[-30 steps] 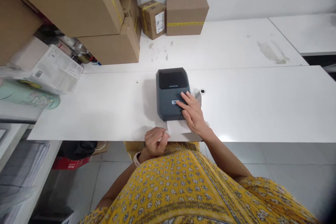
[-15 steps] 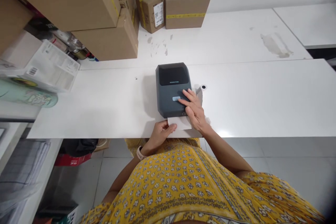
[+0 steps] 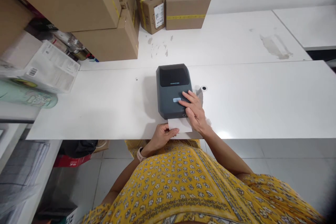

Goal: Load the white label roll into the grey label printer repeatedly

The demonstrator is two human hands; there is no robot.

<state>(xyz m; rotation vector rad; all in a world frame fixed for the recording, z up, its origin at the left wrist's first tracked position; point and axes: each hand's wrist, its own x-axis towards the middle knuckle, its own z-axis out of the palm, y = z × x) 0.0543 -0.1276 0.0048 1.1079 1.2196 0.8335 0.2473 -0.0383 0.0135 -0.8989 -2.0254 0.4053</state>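
White paper (image 3: 184, 125) lies between left fingers (image 3: 172, 133) (printer (image 3: 167, 100) just beyond).

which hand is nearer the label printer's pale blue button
Right: the right hand lies on the label printer, at the pale blue button; the left hand is farther, pinching the white paper in front.

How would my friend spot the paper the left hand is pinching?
Start at the long white table and find the dark boxy machine. At its near side, the left hand pinches the paper. It's flat, unlike the white roll with a dark centre beside the machine.
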